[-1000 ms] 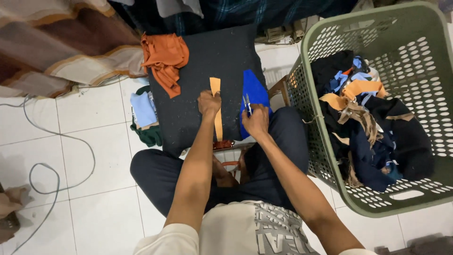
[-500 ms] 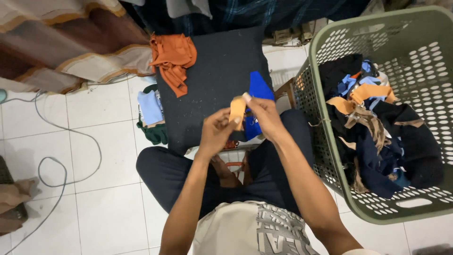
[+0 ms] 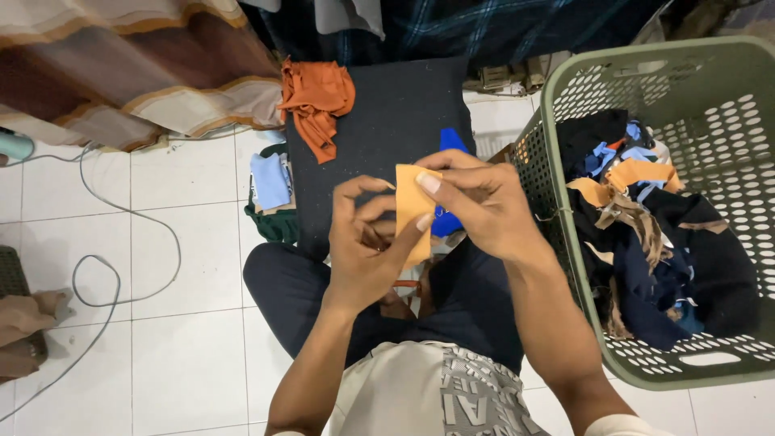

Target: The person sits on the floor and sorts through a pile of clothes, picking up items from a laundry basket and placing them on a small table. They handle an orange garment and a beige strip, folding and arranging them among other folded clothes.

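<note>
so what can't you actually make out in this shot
Head view only:
- Lower part of the orange cloth piece: covered by the left hand and right hand.
- Blue cloth: mostly behind the right hand.
- Small item on the lap: hidden between the wrists.
- Bottom of the green basket: buried under the scrap pile; its right side is cut off by the frame edge.

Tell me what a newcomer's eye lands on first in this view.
At centre, the left hand and right hand pinch a small orange fabric piece between them, above the person's lap. Right of them stands a green laundry basket filled with mixed fabric scraps. Beyond the hands, a dark cushion lies on the white tiled floor, with a crumpled orange cloth on its far left corner.
</note>
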